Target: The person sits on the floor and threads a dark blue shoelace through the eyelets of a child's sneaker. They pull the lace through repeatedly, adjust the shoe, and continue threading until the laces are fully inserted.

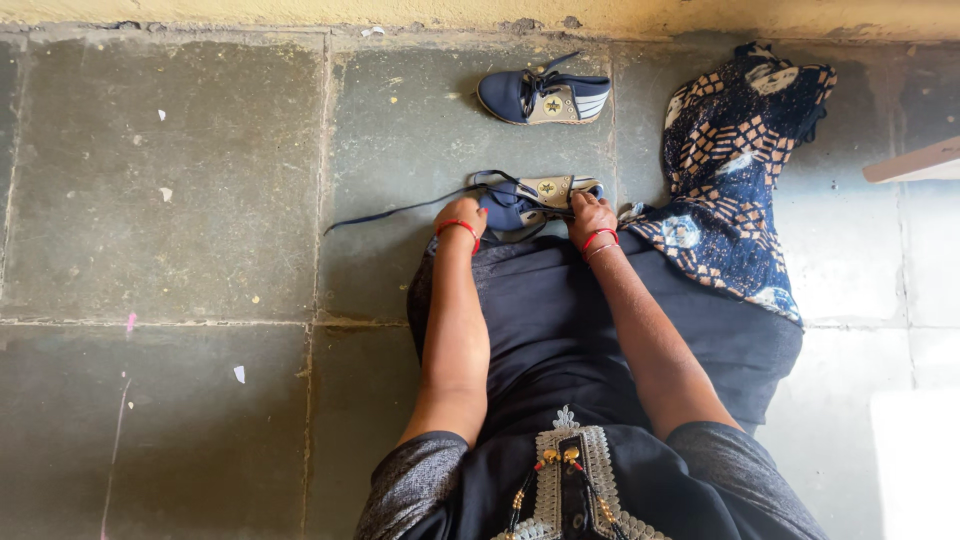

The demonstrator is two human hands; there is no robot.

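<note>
Grey stone floor slabs [170, 180] are being viewed from above, with a yellowish wall base [300, 12] running along the far edge. Near the middle of the floor, just beyond the person's lap, one blue and grey high-top sneaker [528, 198] is being held on its side. Its long axis is lying left to right, between the two hands, with the toe seemingly toward the left hand, though that is not being shown clearly. The left hand [462, 217] is being kept at the sneaker's left end, fingers curled down over it; the fingertips are being hidden, so the grip cannot be told for sure. The right hand [591, 215] is being pressed on the right end by the grey ankle panel, fingers together and bent onto the shoe. Both hands are touching it, neither being clearly nearer. A dark blue lace [400, 210] is being trailed out to the left across the floor.

A second sneaker [545, 98], same kind, is lying farther off toward the wall, well apart from the hands. Count: two sneakers, one loose lace seen, two hands. A patterned blue and orange cloth [740, 170] is being left bunched to the right, just beside the right hand. A pale board edge [915, 163] is poking in at the right edge.
</note>
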